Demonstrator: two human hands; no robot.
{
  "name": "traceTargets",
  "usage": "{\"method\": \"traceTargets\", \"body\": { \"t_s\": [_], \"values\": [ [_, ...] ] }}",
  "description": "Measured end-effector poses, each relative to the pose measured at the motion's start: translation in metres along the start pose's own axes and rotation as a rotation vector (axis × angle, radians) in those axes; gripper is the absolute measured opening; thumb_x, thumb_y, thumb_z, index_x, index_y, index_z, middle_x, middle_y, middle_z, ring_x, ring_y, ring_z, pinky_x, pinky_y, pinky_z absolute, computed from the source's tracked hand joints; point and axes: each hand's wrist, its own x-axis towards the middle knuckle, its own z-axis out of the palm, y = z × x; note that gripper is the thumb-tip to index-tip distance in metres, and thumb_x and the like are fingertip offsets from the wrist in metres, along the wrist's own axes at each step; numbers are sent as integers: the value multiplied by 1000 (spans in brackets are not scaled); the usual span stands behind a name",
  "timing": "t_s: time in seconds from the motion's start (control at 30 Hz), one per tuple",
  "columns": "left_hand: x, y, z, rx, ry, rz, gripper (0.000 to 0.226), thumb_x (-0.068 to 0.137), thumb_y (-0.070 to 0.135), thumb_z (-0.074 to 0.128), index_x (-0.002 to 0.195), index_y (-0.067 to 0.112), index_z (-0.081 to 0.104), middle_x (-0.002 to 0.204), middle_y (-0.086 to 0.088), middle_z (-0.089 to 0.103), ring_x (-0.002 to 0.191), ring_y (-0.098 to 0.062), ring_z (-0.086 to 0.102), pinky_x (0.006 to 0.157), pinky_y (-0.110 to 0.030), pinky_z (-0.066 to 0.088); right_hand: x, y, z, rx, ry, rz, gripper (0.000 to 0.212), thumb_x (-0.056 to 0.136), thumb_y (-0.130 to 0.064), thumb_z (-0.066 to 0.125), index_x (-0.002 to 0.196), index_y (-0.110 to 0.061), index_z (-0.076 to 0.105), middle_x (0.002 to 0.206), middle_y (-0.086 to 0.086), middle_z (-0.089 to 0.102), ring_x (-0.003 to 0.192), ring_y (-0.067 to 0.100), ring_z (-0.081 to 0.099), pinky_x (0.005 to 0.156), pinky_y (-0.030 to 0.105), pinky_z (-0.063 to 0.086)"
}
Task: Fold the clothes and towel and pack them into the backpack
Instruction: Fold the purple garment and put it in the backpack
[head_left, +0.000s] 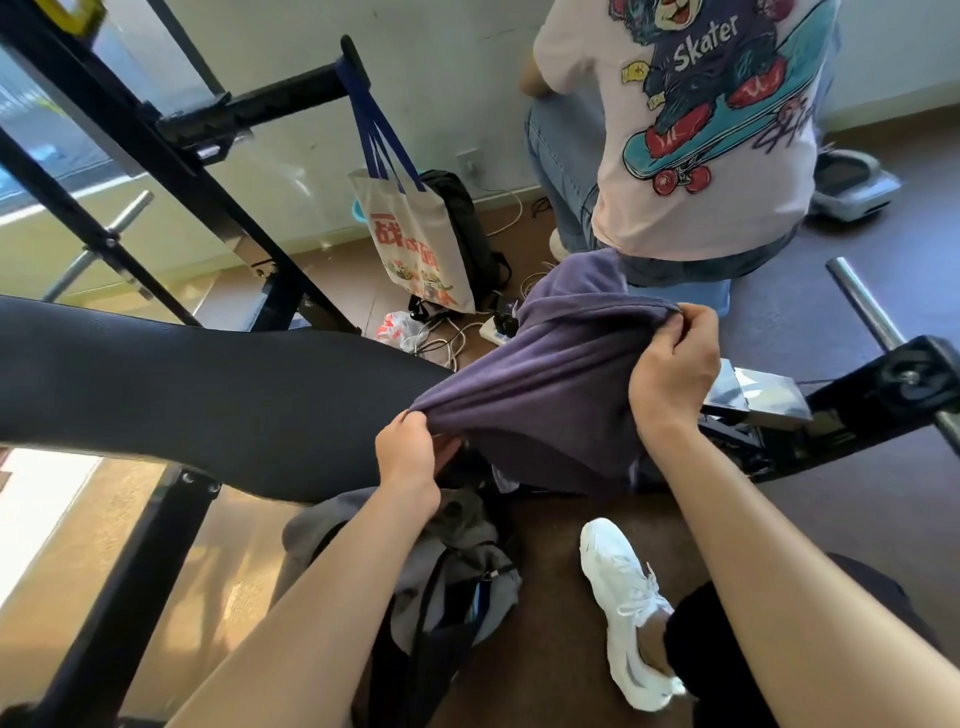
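Note:
A purple garment hangs stretched between my two hands above the floor. My left hand grips its near lower edge, bunched in the fingers. My right hand pinches the far upper edge. Below them a grey backpack lies on the floor with dark straps across it and its top partly hidden by the garment. A black padded bench runs in from the left and meets the garment.
A person in a pink printed T-shirt sits just beyond the garment. A white tote bag hangs from a black gym frame. Cables and a power strip lie on the floor. My white shoe is at the lower right.

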Motion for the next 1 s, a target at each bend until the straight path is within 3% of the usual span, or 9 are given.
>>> {"method": "traceTargets", "body": {
  "t_s": [0.13,0.23,0.4,0.47,0.53,0.63,0.8,0.87,1.0],
  "values": [
    [10,2,-15,-222,4,-107,27,99,9,42,111,16,65,97,-7,67,81,-22,64,64,-34,52,-14,-2,6,183,-88,186,19,107,-19,40,113,-11,56,105,0,59,98,16,56,87,24,46],
    [8,5,-22,-337,-20,-160,23,104,16,43,109,17,65,98,-6,68,84,-20,64,68,-32,50,-28,0,13,177,-210,278,20,108,-25,40,107,-13,56,100,0,59,93,14,55,76,21,45],
    [7,18,-15,-257,-3,-167,23,102,29,49,109,15,66,111,-11,67,107,-26,63,100,-41,51,-44,-10,8,121,-582,162,26,96,-42,65,104,-17,65,95,-5,66,89,7,61,79,22,50],
    [9,26,-18,-165,-38,-119,30,92,37,54,109,15,67,109,-10,69,106,-26,65,100,-42,52,-46,-5,4,-76,-761,36,27,87,-37,78,108,-23,68,99,-10,68,92,5,61,83,22,52],
    [10,38,-27,-125,-186,-80,18,73,29,61,81,14,67,85,-6,67,83,-23,63,81,-34,51,-40,7,2,-431,-927,-40,21,87,-30,77,105,-21,75,93,-4,73,87,11,66,85,33,57],
    [31,49,-49,-19,-280,-49,33,35,11,58,62,16,39,72,-4,40,75,-32,40,67,-32,37,-26,13,-3,-783,-1002,-50,19,89,-29,72,97,-14,79,84,7,74,81,23,68,80,41,59],
    [54,60,-86,392,-68,293,55,78,-14,48,119,18,65,112,-8,63,102,-20,61,84,-30,51,-41,-3,-16,-672,-1359,17,11,86,-22,77,89,-11,79,86,11,76,86,26,72,82,41,58],
    [60,67,-94,422,-14,346,50,87,-12,47,104,30,70,112,-4,66,103,-18,63,90,-31,53,-51,-7,-18,-508,-1503,106,11,89,-19,75,92,-8,78,89,13,77,83,24,73,79,38,59],
    [63,75,-107,414,19,396,40,95,-4,52,87,30,71,104,0,71,105,-17,65,87,-26,52,-62,-4,-7,-154,-1368,229,14,95,-13,69,95,-1,75,84,13,75,80,21,68,72,28,55]
  ]
}}
